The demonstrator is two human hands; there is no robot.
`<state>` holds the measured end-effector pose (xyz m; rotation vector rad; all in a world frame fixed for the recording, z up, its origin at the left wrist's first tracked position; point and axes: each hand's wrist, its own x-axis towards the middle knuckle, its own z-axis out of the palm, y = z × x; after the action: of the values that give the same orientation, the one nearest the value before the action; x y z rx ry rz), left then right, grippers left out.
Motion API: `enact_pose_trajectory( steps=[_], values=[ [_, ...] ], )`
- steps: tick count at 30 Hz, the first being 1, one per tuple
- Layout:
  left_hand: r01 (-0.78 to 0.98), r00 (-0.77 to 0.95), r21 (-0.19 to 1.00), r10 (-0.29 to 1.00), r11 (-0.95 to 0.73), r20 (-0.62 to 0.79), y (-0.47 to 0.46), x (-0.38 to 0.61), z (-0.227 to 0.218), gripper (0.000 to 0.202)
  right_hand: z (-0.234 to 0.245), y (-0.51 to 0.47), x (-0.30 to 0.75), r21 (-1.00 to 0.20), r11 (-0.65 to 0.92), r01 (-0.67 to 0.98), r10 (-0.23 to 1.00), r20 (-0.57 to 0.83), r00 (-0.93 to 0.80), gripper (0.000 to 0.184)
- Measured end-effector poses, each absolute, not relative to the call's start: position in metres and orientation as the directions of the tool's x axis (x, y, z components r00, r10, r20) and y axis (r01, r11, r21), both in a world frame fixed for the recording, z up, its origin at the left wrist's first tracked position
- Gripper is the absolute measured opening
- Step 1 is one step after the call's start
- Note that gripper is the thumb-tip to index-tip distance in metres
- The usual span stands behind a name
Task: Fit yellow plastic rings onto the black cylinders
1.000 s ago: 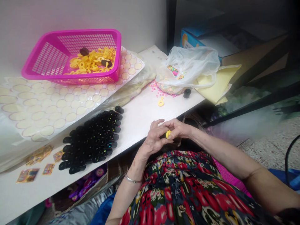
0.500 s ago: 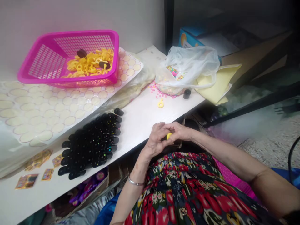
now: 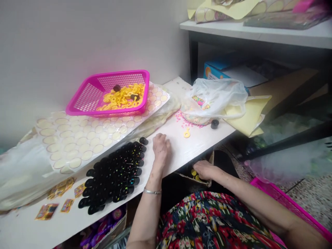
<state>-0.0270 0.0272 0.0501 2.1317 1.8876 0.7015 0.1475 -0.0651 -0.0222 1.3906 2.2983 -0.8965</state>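
Observation:
My left hand (image 3: 161, 148) rests on the white table just right of the rows of black cylindrical pieces (image 3: 114, 176). Its fingers are curled in, and whatever they hold is hidden. Down at my lap, below the table edge, my right hand (image 3: 204, 170) reaches into an open carton (image 3: 209, 184) with yellow round pieces (image 3: 195, 174) inside. Its fingertips are hidden among them. Colourful specks show on several black pieces. A single yellow ring with a stem (image 3: 186, 132) lies beyond my left hand, near scattered pink beads (image 3: 183, 119).
A pink basket (image 3: 85, 93) of yellow ring pieces stands on sheets of round stickers (image 3: 77, 138). A plastic bag (image 3: 220, 93) of colourful beads, a lone black cylinder (image 3: 214, 124) and yellow paper (image 3: 250, 117) lie at the right. Small printed packets (image 3: 46, 211) lie front left.
My hands, earlier together around a small yellow piece above my lap, have parted. The left moved onto the table toward the black pieces; the right dropped into the carton. The view has tilted up.

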Motion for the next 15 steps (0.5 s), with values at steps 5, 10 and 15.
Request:
enact_pose_trajectory(
  steps=[5, 10, 15],
  values=[
    [0.992, -0.116, -0.010, 0.930, 0.128, 0.348, 0.036, -0.045, 0.070, 0.029, -0.008, -0.069, 0.164, -0.481, 0.310, 0.820, 0.684, -0.486, -0.544, 0.022],
    [0.976, -0.168, -0.090, 0.950, 0.198, 0.265, 0.048, -0.073, 0.073, 0.026, 0.045, -0.051, 0.183, -0.844, -0.001, 0.536, 0.652, -0.407, -0.640, 0.010],
    [0.985, -0.114, -0.104, 0.977, 0.134, 0.182, 0.056, -0.081, 0.074, 0.021, 0.055, -0.005, 0.188, -0.783, 0.180, 0.595, 0.979, 0.085, -0.183, 0.015]
  ],
)
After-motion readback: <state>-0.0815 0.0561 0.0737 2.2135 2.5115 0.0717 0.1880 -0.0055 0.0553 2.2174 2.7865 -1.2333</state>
